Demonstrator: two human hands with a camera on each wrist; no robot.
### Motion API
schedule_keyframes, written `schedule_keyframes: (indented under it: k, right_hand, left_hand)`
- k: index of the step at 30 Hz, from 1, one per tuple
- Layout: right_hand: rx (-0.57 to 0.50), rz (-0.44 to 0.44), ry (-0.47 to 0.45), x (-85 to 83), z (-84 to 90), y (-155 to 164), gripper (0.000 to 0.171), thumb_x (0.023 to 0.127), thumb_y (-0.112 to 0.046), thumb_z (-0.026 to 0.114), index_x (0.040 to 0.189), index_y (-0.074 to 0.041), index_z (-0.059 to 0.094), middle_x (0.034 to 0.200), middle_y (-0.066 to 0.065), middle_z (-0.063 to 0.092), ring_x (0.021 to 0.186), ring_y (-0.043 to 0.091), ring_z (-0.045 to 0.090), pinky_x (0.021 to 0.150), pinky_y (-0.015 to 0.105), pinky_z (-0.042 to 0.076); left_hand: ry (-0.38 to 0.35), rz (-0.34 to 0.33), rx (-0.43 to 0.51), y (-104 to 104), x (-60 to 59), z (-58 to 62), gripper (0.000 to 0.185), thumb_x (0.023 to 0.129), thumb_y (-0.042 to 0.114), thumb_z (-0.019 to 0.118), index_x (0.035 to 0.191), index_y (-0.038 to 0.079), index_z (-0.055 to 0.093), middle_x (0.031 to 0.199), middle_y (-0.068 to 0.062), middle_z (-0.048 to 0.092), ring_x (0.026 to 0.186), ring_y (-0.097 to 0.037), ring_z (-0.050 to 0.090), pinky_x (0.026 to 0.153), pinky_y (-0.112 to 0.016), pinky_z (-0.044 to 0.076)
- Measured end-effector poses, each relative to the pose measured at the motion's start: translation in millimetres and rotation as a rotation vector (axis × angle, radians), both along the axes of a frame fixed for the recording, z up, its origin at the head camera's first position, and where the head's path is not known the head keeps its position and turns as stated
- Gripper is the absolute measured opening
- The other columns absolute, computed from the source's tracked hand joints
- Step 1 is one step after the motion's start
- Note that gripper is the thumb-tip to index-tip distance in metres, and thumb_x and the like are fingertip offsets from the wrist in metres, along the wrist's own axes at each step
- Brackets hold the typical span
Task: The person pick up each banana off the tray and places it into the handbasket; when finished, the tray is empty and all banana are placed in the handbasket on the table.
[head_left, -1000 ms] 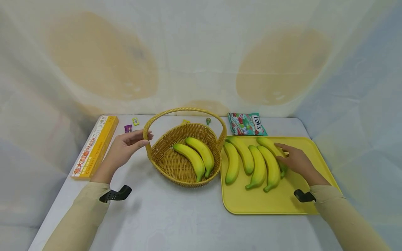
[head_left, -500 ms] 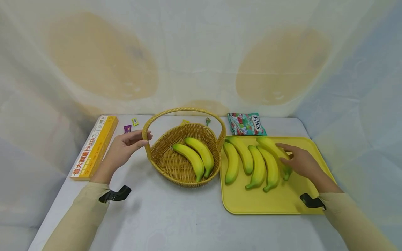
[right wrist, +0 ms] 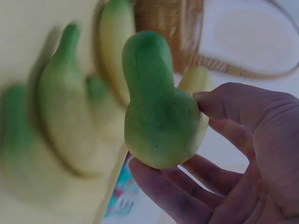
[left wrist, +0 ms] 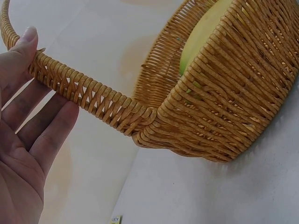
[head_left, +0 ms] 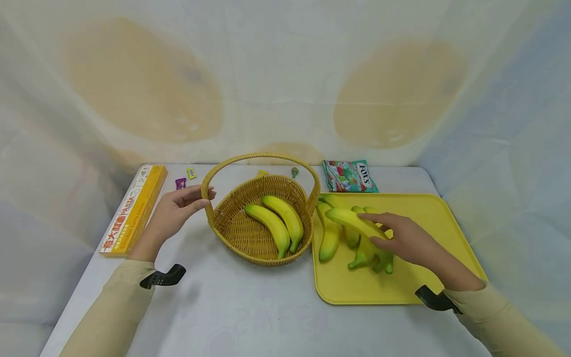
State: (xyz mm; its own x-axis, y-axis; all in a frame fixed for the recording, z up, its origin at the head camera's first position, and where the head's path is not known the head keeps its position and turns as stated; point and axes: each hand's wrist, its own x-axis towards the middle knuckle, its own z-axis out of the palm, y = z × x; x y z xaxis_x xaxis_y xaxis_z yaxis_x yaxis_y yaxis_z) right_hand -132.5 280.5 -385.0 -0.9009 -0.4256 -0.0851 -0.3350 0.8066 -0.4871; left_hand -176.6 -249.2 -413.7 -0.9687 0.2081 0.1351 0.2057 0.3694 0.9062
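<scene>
My left hand [head_left: 171, 212] pinches the side of the handle [left wrist: 81, 88] of a wicker basket [head_left: 238, 240], thumb on one face and fingers against the other. Two bananas [head_left: 270, 225] lie side by side in the basket. Over the yellow tray [head_left: 357, 290], my right hand [head_left: 408, 238] holds a banana [head_left: 350, 219] between thumb and fingers. The right wrist view shows this banana's green stem end [right wrist: 154, 100] pointing at the camera. Beneath it several more bananas [head_left: 329, 235] rest on the tray, partly covered by the held one and the hand.
A pasta box [head_left: 136, 210] lies at the table's left. Behind the left hand are a purple sweet [head_left: 180, 183] and a yellow one [head_left: 191, 173]. A FOX'S candy bag [head_left: 350, 176] sits behind the tray. A small green-wrapped item [head_left: 295, 172] lies behind the basket.
My right hand has lifted the rightmost banana off the tray and carried it left, over the other bananas. The left hand and the basket have stayed in place.
</scene>
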Motion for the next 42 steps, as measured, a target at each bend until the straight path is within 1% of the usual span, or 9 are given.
schedule_keyframes:
  k: [5, 10, 15, 23, 25, 30, 34, 38, 42]
  right_hand:
    - [-0.062, 0.069, -0.034, 4.1, 7.9, -31.3, 0.055, 0.093, -0.016, 0.074, 0.145, -0.027, 0.058, 0.118, -0.004, 0.066, 0.094, 0.017, 0.058, 0.063, 0.028, 0.048]
    - [-0.083, 0.164, -0.011, -0.1, 10.1, -67.8, 0.054, 0.094, -0.018, 0.073, 0.144, -0.028, 0.059, 0.106, -0.004, 0.064, 0.089, 0.013, 0.058, 0.064, 0.028, 0.048]
    - [-0.088, 0.21, 0.032, -10.6, 9.6, -111.4, 0.053, 0.094, -0.023, 0.072, 0.146, -0.028, 0.058, 0.107, -0.001, 0.063, 0.081, 0.012, 0.054, 0.063, 0.029, 0.046]
    - [-0.038, 0.229, 0.057, -40.7, 0.2, -169.6, 0.054, 0.096, -0.025, 0.069, 0.148, -0.025, 0.055, 0.127, 0.007, 0.065, 0.071, 0.014, 0.049, 0.061, 0.028, 0.042]
    - [-0.029, 0.237, 0.023, -48.0, -5.3, -182.8, 0.055, 0.096, -0.025, 0.069, 0.149, -0.024, 0.054, 0.117, 0.008, 0.067, 0.065, 0.014, 0.047, 0.057, 0.027, 0.041]
    - [0.08, 0.259, -0.014, -59.5, -22.0, -214.3, 0.055, 0.097, -0.025, 0.068, 0.149, -0.025, 0.053, 0.117, 0.01, 0.068, 0.069, 0.014, 0.052, 0.052, 0.023, 0.042]
    - [0.177, 0.258, 0.01, -63.1, -32.5, -230.9, 0.054, 0.097, -0.027, 0.069, 0.148, -0.026, 0.054, 0.128, 0.009, 0.065, 0.079, 0.015, 0.057, 0.054, 0.025, 0.043]
    - [0.247, 0.248, 0.045, -65.9, -39.6, -241.6, 0.054, 0.096, -0.03, 0.07, 0.148, -0.027, 0.055, 0.123, 0.009, 0.065, 0.087, 0.016, 0.059, 0.059, 0.028, 0.047]
    - [0.299, 0.242, 0.047, -66.1, -42.1, -249.8, 0.054, 0.095, -0.035, 0.072, 0.147, -0.029, 0.055, 0.129, 0.01, 0.063, 0.097, 0.02, 0.063, 0.063, 0.03, 0.05]
  left_hand:
    - [0.004, -0.005, -0.004, -0.5, -0.5, 0.1, 0.036, 0.099, 0.026, 0.069, 0.132, 0.011, 0.068, 0.125, -0.008, 0.071, 0.111, -0.008, 0.067, 0.096, -0.016, 0.049]
    - [0.001, 0.003, -0.005, -0.4, -0.4, 0.0, 0.036, 0.099, 0.026, 0.069, 0.132, 0.012, 0.068, 0.125, -0.007, 0.072, 0.111, -0.008, 0.067, 0.096, -0.016, 0.05]
    - [0.005, 0.002, -0.012, -0.6, -0.2, 0.2, 0.036, 0.099, 0.026, 0.069, 0.132, 0.011, 0.068, 0.125, -0.007, 0.071, 0.111, -0.008, 0.067, 0.096, -0.016, 0.049]
    - [0.011, -0.012, -0.017, -0.4, -0.5, 0.1, 0.039, 0.1, 0.027, 0.068, 0.134, 0.01, 0.066, 0.126, -0.007, 0.071, 0.113, -0.008, 0.066, 0.096, -0.016, 0.049]
    - [0.014, -0.007, -0.016, -0.5, -0.3, -0.4, 0.038, 0.1, 0.026, 0.068, 0.134, 0.009, 0.066, 0.126, -0.007, 0.071, 0.112, -0.008, 0.066, 0.096, -0.016, 0.049]
    - [0.013, 0.002, 0.002, -0.2, 0.3, -2.0, 0.037, 0.099, 0.024, 0.069, 0.132, 0.008, 0.067, 0.124, -0.007, 0.072, 0.112, -0.01, 0.067, 0.096, -0.016, 0.05]
    - [0.015, -0.003, 0.005, 0.0, -0.9, -2.5, 0.037, 0.099, 0.024, 0.069, 0.133, 0.008, 0.067, 0.125, -0.007, 0.072, 0.111, -0.009, 0.067, 0.096, -0.016, 0.049]
    - [0.018, -0.005, 0.013, -0.8, -1.3, -3.0, 0.036, 0.099, 0.023, 0.069, 0.132, 0.009, 0.067, 0.124, -0.008, 0.072, 0.111, -0.008, 0.067, 0.096, -0.017, 0.05]
    - [0.015, -0.006, 0.009, -1.0, -1.2, -3.0, 0.035, 0.099, 0.023, 0.069, 0.132, 0.01, 0.068, 0.124, -0.008, 0.072, 0.111, -0.008, 0.067, 0.096, -0.016, 0.05]
